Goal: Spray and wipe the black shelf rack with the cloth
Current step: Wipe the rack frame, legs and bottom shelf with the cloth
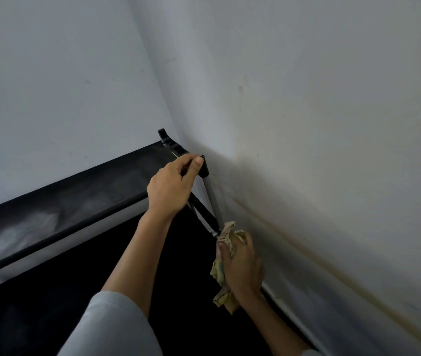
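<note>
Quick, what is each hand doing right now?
Left hand: closed on the top corner of the rack.
Right hand: closed on the cloth, pressing it against the rack's pole.

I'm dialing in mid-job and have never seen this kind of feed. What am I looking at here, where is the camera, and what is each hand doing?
There is no machine: a person works with bare hands, and the single picture comes from a camera on their head, looking forward and down into a room corner. The black shelf rack stands against the white walls; its fabric top looks dusty or streaked. The left hand grips the rack's corner joint at the top of a grey upright pole. The right hand holds a crumpled yellowish cloth wrapped against that pole lower down. No spray bottle is in view.
</note>
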Available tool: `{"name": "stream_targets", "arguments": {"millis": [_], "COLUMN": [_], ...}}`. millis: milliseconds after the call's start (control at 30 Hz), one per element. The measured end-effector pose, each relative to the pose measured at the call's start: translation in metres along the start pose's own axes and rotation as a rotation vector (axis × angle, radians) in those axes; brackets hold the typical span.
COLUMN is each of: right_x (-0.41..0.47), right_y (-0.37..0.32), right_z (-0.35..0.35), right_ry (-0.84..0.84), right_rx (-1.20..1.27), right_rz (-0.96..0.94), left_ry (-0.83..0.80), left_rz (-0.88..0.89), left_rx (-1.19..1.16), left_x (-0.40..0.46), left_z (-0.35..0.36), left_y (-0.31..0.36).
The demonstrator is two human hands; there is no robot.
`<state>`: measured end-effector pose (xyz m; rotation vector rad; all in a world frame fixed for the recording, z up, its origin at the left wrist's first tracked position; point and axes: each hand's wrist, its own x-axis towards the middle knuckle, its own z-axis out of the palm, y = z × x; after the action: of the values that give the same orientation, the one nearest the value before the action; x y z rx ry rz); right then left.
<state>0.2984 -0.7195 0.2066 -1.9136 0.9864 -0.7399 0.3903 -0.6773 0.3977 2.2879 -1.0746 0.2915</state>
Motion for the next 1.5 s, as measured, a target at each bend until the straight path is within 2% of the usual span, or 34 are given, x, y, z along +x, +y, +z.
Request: {"name": "stream_targets", "arguments": {"millis": [100, 167, 267, 367, 467, 633, 767, 833, 967, 1000, 1100, 1167, 1300, 1400, 1500], "right_x": [-0.005, -0.014, -0.021, -0.009, 0.007, 0.024, 0.031, 0.04, 0.048, 0.042, 0.011, -0.001, 0.004, 0.019, 0.02], "right_y": [0.018, 0.031, 0.024, 0.005, -0.012, 0.0, 0.0, -0.001, 0.045, 0.063, 0.091, 0.085, 0.027, 0.012, 0.037], "right_z": [-0.005, -0.011, -0.02, -0.018, -0.002, 0.018, 0.007, 0.001, 0.015, 0.021, 0.023, 0.021, 0.022, 0.041, 0.064], "right_ry": [-0.226, -0.238, 0.0, 0.286, 0.31, 0.364, 0.257, 0.167, -0.089, -0.127, -0.062, 0.063, 0.38, 0.447, 0.481], "right_rx": [-0.107, -0.041, 0.063, 0.167, 0.123, 0.062, 0.143, 0.196, -0.047, -0.043, 0.073, 0.184, 0.348, 0.276, 0.184], "right_rz": [0.183, 0.245, 0.17, -0.04, -0.193, -0.178, -0.126, -0.008, 0.247, 0.293, 0.399, 0.321, -0.005, -0.161, -0.169], "left_ry": [0.021, 0.1, 0.157, -0.037, -0.18, -0.274, -0.29, -0.297, -0.327, -0.341, -0.376, -0.408, -0.411, -0.392, -0.4], "left_rz": [0.191, 0.291, 0.255, 0.067, -0.044, -0.074, -0.122, -0.121, -0.136, -0.137, -0.124, -0.133, -0.103, -0.095, -0.097], "left_rx": [0.027, -0.071, -0.227, -0.334, -0.499, -0.599, -0.514, -0.485, -0.444, -0.436, -0.429, -0.434, -0.425, -0.439, -0.459], "left_x": [-0.018, -0.038, -0.059, -0.059, -0.054, -0.056, -0.058, -0.059, -0.061, -0.063, -0.064, -0.064, -0.061, -0.061, -0.062], "left_z": [0.008, 0.019, 0.042, 0.068, 0.083, 0.1, 0.111, 0.111, 0.109, 0.108, 0.108, 0.108, 0.109, 0.108, 0.109], "left_y": [-0.009, -0.013, -0.025, -0.041, -0.052, -0.061, -0.068, -0.066, -0.059, -0.059, -0.06, -0.06, -0.06, -0.061, -0.062]}}
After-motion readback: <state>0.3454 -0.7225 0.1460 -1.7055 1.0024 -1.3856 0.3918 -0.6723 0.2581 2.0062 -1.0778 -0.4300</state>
